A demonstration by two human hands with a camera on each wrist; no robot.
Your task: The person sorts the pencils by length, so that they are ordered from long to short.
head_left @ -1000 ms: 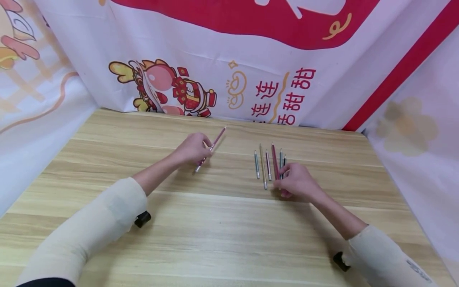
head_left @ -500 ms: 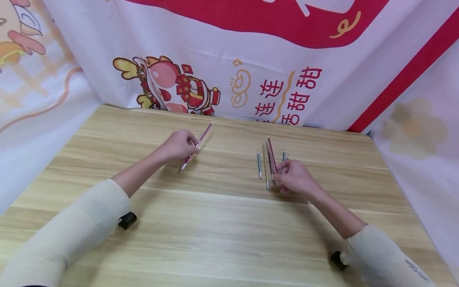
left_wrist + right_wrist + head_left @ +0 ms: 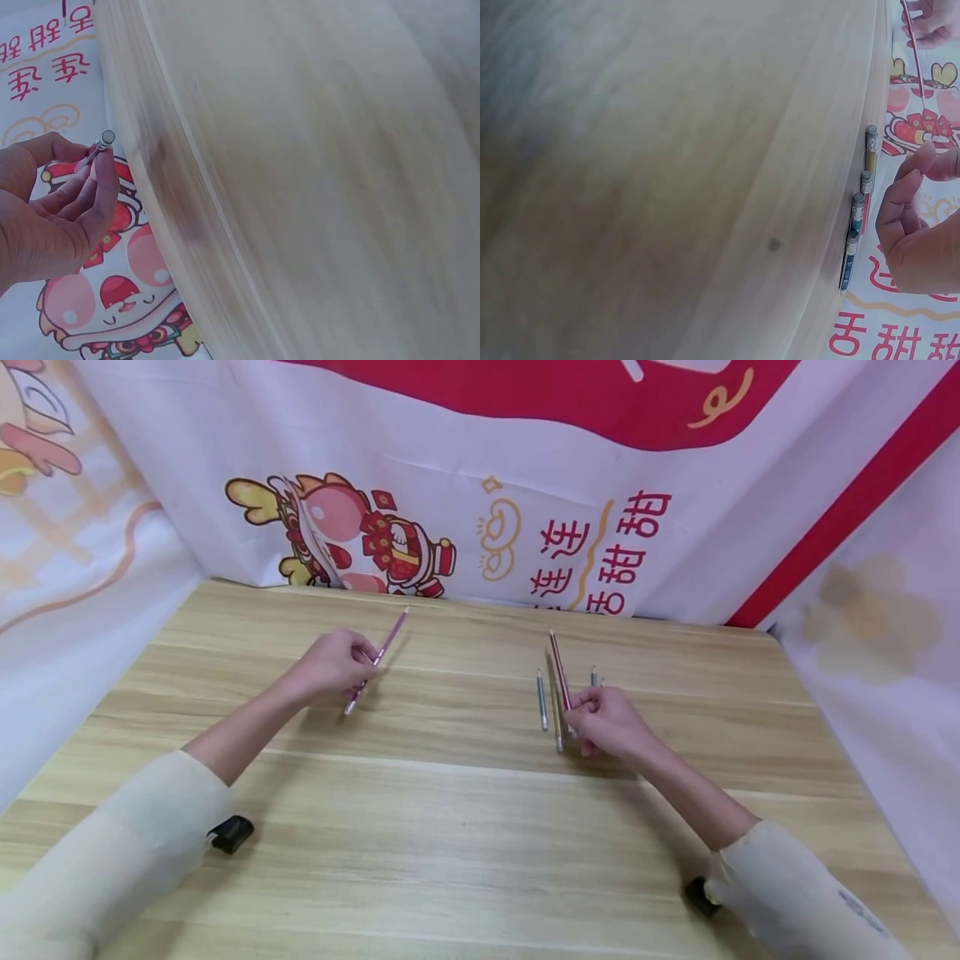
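Purple pencil [image 3: 104,141] end-on, left wrist only

Pale wood-grain tabletop [image 3: 465,843] against white cloth backdrop [image 3: 465,452] with red lettering [image 3: 622,565].

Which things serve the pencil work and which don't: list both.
Belonging, apparently:
Purple wooden pencil, in left hand
Dark red wooden pencil, in right hand
Teal pencil, yellow pencil, partly hidden others

Just around:
Red-and-white printed cloth backdrop
Black object by each beige sleeve

Printed cloths [image 3: 450,460] around a wood-grain tabletop [image 3: 450,852] suggest a makeshift booth.
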